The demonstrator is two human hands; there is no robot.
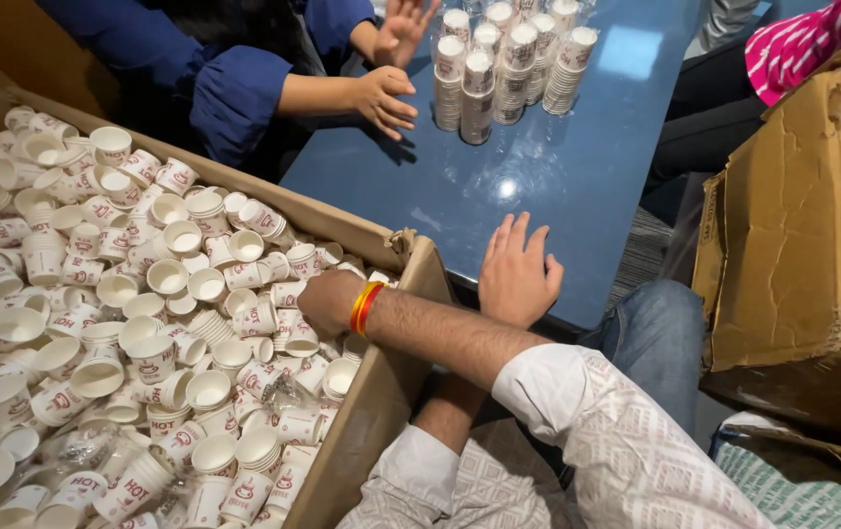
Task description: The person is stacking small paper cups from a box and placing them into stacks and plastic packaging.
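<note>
Our left hand [327,299] digs into loose paper cups [161,294] in the cardboard box [381,392], fingers buried, can't tell grip. Right hand [517,274] lies flat w/ fingers spread on blue tabletop [577,176], holding nothing.

white patterned rolled sleeves [577,411], blue jeans [651,338], red and yellow wristband [365,307]

Blue glossy surface [577,167] at centre to 1 o'clock, two bright light glints on it: overhead lighting. Dark floor [646,245] strip at 3 o'clock beside surface edge. Torn brown cardboard box [773,264] at 3 o'clock. Woven white-green sack [803,490] at 5 o'clock. No walls or windows in view.
</note>
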